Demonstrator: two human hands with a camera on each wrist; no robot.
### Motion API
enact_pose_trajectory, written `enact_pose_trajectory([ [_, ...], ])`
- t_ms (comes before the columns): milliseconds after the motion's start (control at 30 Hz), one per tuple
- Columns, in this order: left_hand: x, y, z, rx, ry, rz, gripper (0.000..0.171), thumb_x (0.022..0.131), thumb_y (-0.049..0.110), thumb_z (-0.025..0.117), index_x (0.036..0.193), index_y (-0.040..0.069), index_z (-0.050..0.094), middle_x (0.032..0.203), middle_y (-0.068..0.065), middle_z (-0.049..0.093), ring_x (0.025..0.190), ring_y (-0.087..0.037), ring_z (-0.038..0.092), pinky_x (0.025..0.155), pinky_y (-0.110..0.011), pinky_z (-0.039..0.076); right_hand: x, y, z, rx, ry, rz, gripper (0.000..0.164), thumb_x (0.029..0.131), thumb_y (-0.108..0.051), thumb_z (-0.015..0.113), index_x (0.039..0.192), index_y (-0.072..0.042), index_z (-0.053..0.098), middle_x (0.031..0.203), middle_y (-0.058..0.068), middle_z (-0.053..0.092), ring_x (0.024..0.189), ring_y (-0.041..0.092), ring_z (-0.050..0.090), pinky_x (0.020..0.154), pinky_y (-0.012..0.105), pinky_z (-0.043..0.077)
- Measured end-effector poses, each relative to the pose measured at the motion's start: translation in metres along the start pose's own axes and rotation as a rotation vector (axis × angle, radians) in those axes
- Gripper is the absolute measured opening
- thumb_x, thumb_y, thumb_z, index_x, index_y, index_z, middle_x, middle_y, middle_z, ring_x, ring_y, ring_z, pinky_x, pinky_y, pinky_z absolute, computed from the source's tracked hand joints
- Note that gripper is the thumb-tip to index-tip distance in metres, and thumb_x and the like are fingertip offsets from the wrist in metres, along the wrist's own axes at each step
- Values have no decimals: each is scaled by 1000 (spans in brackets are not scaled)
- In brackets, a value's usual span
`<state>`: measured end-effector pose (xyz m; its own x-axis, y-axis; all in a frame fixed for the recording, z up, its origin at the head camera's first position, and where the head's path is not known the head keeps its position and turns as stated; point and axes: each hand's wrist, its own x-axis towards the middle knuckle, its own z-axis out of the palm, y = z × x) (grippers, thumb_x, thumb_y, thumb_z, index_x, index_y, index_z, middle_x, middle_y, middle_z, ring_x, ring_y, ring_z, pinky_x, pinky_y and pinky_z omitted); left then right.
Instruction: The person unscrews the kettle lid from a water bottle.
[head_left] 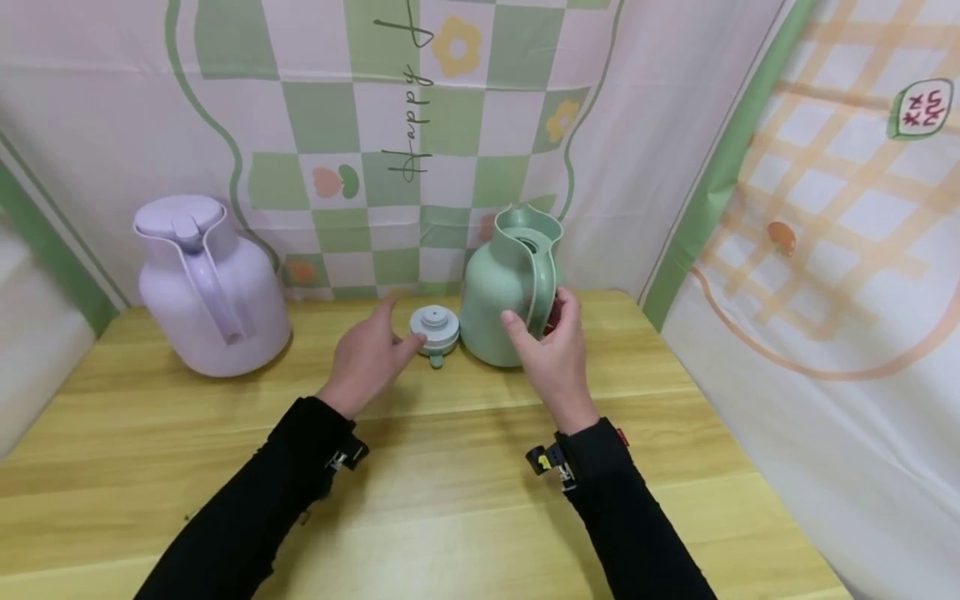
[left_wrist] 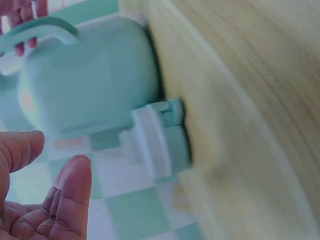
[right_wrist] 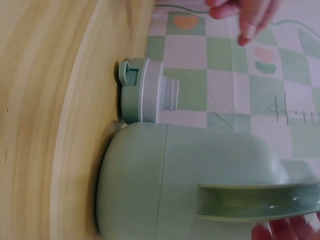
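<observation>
Green jug (head_left: 491, 292) stands, its handle (head_left: 543, 287) between right thumb (head_left: 515, 323) and fingers (head_left: 570, 310).

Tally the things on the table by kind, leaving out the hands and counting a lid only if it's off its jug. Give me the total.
Jugs: 2, the green jug and the purple jug
Loose lids: 1, the loose lid beside the green jug
Total: 3
</observation>
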<state>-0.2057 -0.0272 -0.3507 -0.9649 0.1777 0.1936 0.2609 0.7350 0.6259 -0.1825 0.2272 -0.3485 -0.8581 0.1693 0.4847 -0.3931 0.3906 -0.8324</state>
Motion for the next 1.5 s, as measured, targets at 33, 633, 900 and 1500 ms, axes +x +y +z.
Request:
enact_pose_trajectory([
  [33,-3,2,-3,-1,9,16,82,91,48,61,154,7,28,89,-1,71,75,-12,64,72,-40,53,-2,-1,1,-25,23,-28,76,84,-47,72,144,-18,35,132,5,48,115,18,49,94,45,45],
  [633,-60,-6,-30,459,305,519,86,86,57,64,145,-1,44,134,-30,54,121,-44,51,101,-55,43,-47,-21,35,-599,-43,-747,78,89,-56,58,144,-4,44,150,26,37,132,38,41,106,53,38],
  [900,-89,-24,-25,589,164,424,100,83,72,55,157,12,24,159,-27,17,146,-43,10,112,-66,16,-67,-13,52,-860,-393,-541,95,87,-78,35,159,-19,14,162,23,9,146,40,12,116,56,19],
  [1500,-99,-40,-13,607,109,349,101,83,80,43,158,17,21,160,-27,13,146,-41,5,112,-68,12,-79,-2,64,-906,-523,-449,94,87,-80,27,160,-25,5,163,20,4,147,39,1,116,59,12],
])
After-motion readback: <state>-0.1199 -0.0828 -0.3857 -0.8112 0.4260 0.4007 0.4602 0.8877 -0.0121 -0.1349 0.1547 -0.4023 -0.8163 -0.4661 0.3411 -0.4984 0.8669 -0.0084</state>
